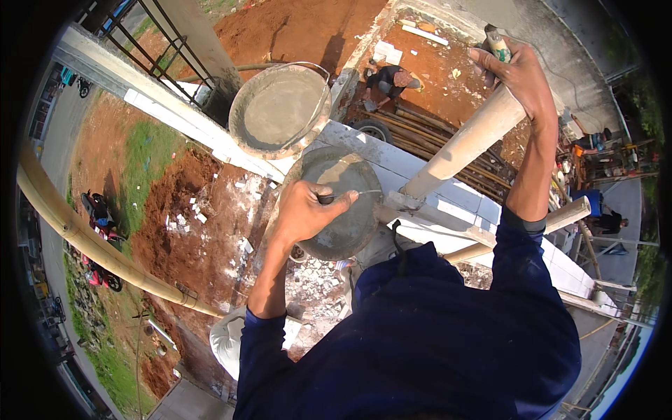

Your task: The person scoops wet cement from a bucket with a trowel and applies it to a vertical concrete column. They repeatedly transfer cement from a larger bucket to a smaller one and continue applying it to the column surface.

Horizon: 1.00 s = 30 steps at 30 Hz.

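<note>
left hand (304,215) clenched on dark grip (325,199) over mortar pan (377,211), likely for control; right hand (521,73) grasps small cylinder (498,47), reason unclear.

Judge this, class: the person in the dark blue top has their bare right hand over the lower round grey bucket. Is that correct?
No, wrong hand: the head view shows the bare left hand over that lower round grey bucket; the dark blue top is correct.
</note>
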Each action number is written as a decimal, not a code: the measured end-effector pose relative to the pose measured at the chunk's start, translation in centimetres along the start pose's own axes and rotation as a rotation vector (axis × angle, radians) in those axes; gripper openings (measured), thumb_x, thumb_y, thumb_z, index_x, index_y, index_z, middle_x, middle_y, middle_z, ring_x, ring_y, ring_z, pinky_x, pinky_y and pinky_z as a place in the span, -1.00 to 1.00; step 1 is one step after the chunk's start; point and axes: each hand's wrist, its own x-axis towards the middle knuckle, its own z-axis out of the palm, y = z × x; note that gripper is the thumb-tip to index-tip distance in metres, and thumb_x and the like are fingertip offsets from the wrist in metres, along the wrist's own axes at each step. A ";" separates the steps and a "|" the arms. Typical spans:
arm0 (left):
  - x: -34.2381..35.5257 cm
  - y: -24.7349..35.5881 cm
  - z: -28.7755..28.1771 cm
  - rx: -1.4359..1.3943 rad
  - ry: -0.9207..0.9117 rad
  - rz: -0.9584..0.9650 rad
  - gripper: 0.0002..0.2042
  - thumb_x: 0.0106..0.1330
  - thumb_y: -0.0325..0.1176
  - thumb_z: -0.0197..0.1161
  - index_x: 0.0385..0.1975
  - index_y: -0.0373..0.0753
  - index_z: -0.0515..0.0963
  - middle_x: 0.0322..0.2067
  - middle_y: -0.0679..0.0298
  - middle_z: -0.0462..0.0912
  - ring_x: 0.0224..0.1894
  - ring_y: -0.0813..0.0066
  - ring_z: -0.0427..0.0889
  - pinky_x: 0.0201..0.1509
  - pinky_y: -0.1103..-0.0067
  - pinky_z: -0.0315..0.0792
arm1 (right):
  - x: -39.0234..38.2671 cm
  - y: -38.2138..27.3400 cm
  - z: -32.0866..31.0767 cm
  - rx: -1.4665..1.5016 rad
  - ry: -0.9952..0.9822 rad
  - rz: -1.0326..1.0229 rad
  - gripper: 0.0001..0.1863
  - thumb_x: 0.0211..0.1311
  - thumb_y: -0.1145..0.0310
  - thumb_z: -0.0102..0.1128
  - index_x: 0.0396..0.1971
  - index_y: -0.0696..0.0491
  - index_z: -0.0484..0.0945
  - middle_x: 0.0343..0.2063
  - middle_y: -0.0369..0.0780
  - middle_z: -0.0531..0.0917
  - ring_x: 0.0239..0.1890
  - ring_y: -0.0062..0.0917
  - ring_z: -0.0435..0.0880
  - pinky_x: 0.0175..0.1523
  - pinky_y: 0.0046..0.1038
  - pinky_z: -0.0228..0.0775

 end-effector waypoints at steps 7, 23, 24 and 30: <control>-1.4 2.1 -1.0 0.007 -0.014 -0.116 -0.27 0.29 0.18 0.46 -0.84 -0.40 0.45 -0.91 0.21 0.23 -0.79 0.41 0.22 -0.62 0.33 0.16 | -1.6 -2.3 0.2 0.046 0.086 0.173 -0.71 0.31 0.19 0.49 -0.33 0.13 0.69 -0.53 -0.29 0.68 -0.54 -0.66 0.57 -0.40 -0.55 0.36; -0.5 4.1 -3.3 0.033 -0.066 0.052 -0.32 0.34 0.10 0.40 -0.86 -0.37 0.48 -0.92 0.10 0.23 -0.80 0.09 0.37 -0.59 0.27 0.24 | 2.1 11.2 22.1 0.770 -0.942 0.400 -0.46 0.54 0.24 0.21 0.30 0.31 0.42 0.08 0.07 0.68 0.01 -0.18 0.79 0.02 -0.20 0.78; -0.3 4.2 -3.5 0.046 -0.084 0.065 -0.33 0.34 0.09 0.40 -0.85 -0.36 0.49 -0.92 0.10 0.23 -0.79 0.06 0.37 -0.58 0.26 0.24 | 2.4 10.6 23.1 0.850 -0.883 0.452 -0.43 0.55 0.22 0.21 0.32 0.31 0.39 0.11 0.07 0.67 0.02 -0.17 0.78 0.03 -0.19 0.78; 0.0 4.8 -3.3 0.102 -0.076 0.098 -0.40 0.32 0.04 0.41 -0.84 -0.32 0.52 -0.88 0.06 0.27 -0.74 -0.04 0.36 -0.55 0.24 0.25 | 4.5 5.3 28.9 1.016 -0.747 0.531 -0.53 0.49 0.34 0.27 0.21 0.32 0.42 0.12 0.10 0.60 0.06 -0.08 0.73 0.22 0.01 0.64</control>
